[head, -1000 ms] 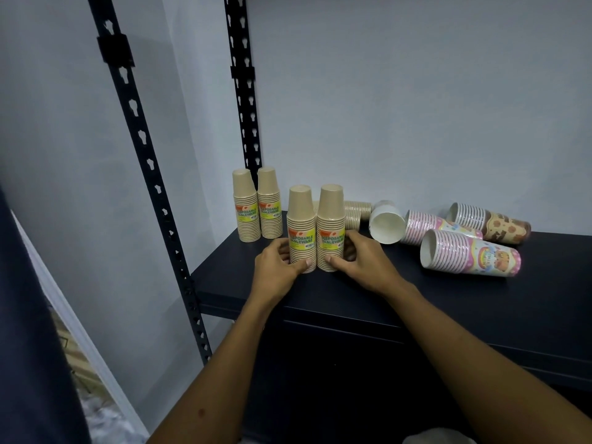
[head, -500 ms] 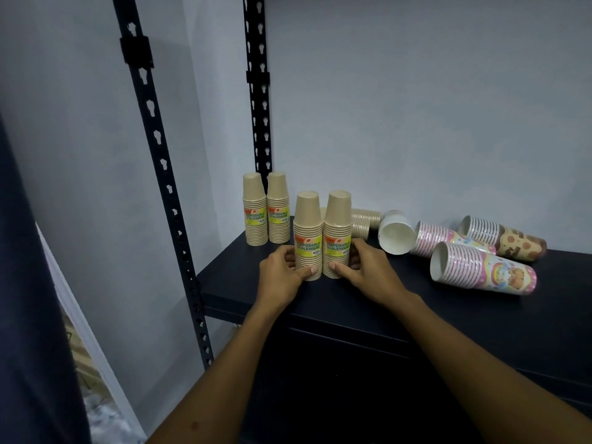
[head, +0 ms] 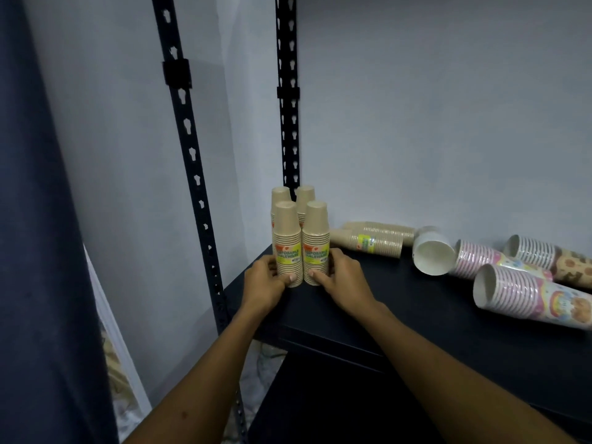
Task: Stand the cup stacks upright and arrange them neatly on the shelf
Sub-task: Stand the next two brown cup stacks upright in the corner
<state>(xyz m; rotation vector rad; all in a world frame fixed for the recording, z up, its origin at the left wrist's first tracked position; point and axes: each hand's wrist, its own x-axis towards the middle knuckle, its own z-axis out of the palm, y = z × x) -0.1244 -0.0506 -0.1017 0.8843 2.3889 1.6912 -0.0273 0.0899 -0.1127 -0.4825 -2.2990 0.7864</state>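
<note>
2 kraft-brown cup stacks stand upright side by side at the left front of the dark shelf [head: 400, 318], long axes vertical, cup bottoms up and mouths down; the left front stack [head: 287, 243] and the right front stack [head: 316, 241] almost touch, each ribbed with nested rims low down and banded by a yellow-green label with an orange corner (its print is too blurred to read); the left hand [head: 264, 285] wraps the left stack at its base, thumb across the front, and the right hand [head: 341, 282] does the same on the right stack, so each grip is closed around its own stack; just behind them 2 more upright brown stacks [head: 304, 200] stand against the rear black slotted post [head: 288, 100]; to the right 2 brown stacks lie on their sides [head: 374, 240], long axes running left-right along the wall; further right a white cup [head: 432, 251] lies with its mouth toward the camera, then 3 pink-striped printed stacks [head: 528, 294] lie tipped over, mouths pointing left; a front slotted post [head: 189, 149] rises at left, beside a dark blue curtain [head: 35, 219].
</note>
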